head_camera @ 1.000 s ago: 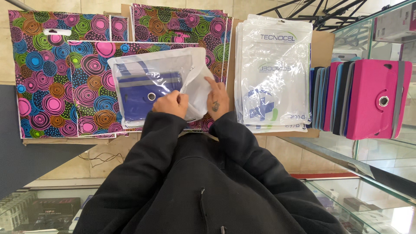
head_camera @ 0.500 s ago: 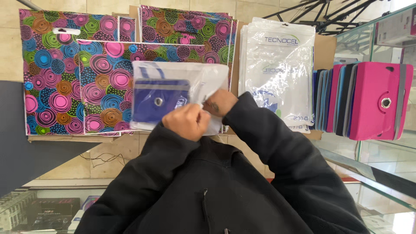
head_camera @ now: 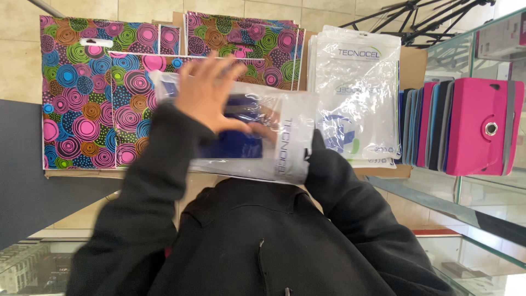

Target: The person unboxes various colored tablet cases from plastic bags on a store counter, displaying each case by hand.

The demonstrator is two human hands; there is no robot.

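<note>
Hands (head_camera: 211, 93) flatten clear packet (head_camera: 274, 148); blue case (head_camera: 233, 143) inside.

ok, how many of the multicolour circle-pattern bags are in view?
3. One at far left, one overlapping it in the middle, partly behind the left hand and its clear pouch, one at top centre. More may be stacked underneath.

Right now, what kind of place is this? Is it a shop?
Probably a small shop selling tablet covers. A row of covers stands on a glass counter, next to a stack of clear packets and colourful bags. The left hand presses on a packed blue cover.
</note>
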